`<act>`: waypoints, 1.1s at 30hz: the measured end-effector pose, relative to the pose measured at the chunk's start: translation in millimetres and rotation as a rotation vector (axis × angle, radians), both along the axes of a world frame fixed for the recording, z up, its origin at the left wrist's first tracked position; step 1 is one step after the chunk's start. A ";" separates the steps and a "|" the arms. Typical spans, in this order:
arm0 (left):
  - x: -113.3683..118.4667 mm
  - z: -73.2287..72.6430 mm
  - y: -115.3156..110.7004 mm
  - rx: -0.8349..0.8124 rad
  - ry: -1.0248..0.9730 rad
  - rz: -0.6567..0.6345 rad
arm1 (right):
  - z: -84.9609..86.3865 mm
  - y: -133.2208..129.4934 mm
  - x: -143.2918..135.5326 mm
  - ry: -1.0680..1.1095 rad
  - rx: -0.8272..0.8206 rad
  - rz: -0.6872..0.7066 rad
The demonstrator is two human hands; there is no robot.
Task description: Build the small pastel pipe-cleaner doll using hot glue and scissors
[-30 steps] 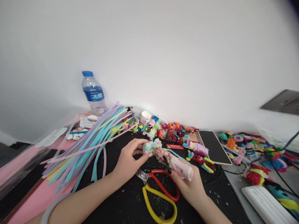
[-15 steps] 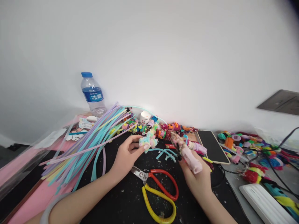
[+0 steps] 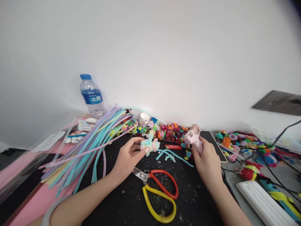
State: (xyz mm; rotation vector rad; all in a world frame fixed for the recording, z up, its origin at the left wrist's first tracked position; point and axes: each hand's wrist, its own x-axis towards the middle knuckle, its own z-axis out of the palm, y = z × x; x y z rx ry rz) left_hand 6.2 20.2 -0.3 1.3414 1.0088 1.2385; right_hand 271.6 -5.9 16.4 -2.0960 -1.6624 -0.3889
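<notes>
My left hand (image 3: 129, 157) is closed, pinching a small pastel pipe-cleaner figure (image 3: 147, 143) in mint, pink and yellow between thumb and fingers. My right hand (image 3: 207, 158) is wrapped around a pale pink handheld tool (image 3: 193, 139) with a brownish, crusted-looking end; its exact kind I cannot make out. The tool is held upright, apart from the figure. Cut blue pipe-cleaner pieces (image 3: 170, 154) lie on the black mat between my hands. Closer to me rest scissors (image 3: 162, 197) with one red and one yellow handle, the blades partly under my left hand.
A bundle of pastel pipe cleaners (image 3: 94, 147) spreads at left, near a water bottle (image 3: 92, 95). Finished fuzzy figures (image 3: 172, 135) and a paper cup (image 3: 144, 119) line the wall. More figures (image 3: 231, 146), black cables (image 3: 270, 163) and a white power strip (image 3: 258, 201) occupy the right.
My right hand has moved right and turned the pink tool, whose crusted end now points up. The left hand still holds the figure, which is slightly rotated.
</notes>
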 end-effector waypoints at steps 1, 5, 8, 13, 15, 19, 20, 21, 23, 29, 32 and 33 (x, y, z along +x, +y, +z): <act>0.2 -0.1 -0.4 0.003 -0.004 -0.012 | -0.9 0.4 -0.3 -0.004 -0.005 0.012; 0.9 -0.5 -1.7 0.003 -0.012 -0.061 | -3.1 1.7 -4.2 -0.042 -0.013 0.090; 0.7 -0.6 -2.7 0.007 -0.015 -0.082 | -3.4 2.8 -6.2 -0.066 -0.016 0.126; 0.8 1.9 -1.7 -0.018 -0.020 -0.101 | -9.2 5.4 -5.5 -0.119 -0.077 0.077; 1.2 2.6 -1.0 -0.024 -0.032 -0.095 | -11.9 5.6 -5.2 -0.121 -0.101 0.083; 1.4 1.2 -0.4 -0.036 -0.040 -0.062 | -7.9 1.7 -8.8 -0.099 -0.027 0.132; 1.4 0.8 -0.3 -0.041 -0.037 -0.055 | -5.6 0.1 -11.3 -0.085 0.023 0.160; 1.4 0.6 -0.3 -0.044 -0.036 -0.048 | -3.6 -1.5 -14.8 -0.069 0.073 0.206; 1.6 0.9 0.0 -0.045 -0.040 -0.037 | -2.2 -3.7 -24.3 -0.034 0.123 0.350; 1.5 4.0 1.5 -0.078 -0.068 0.003 | -16.9 -1.5 -54.2 0.114 -0.085 0.688; 0.2 4.2 2.2 -0.099 -0.073 0.016 | -20.4 -2.2 -55.8 0.232 -0.110 0.748; -0.3 4.1 2.5 -0.102 -0.074 0.021 | -20.1 -3.2 -54.3 0.281 -0.103 0.764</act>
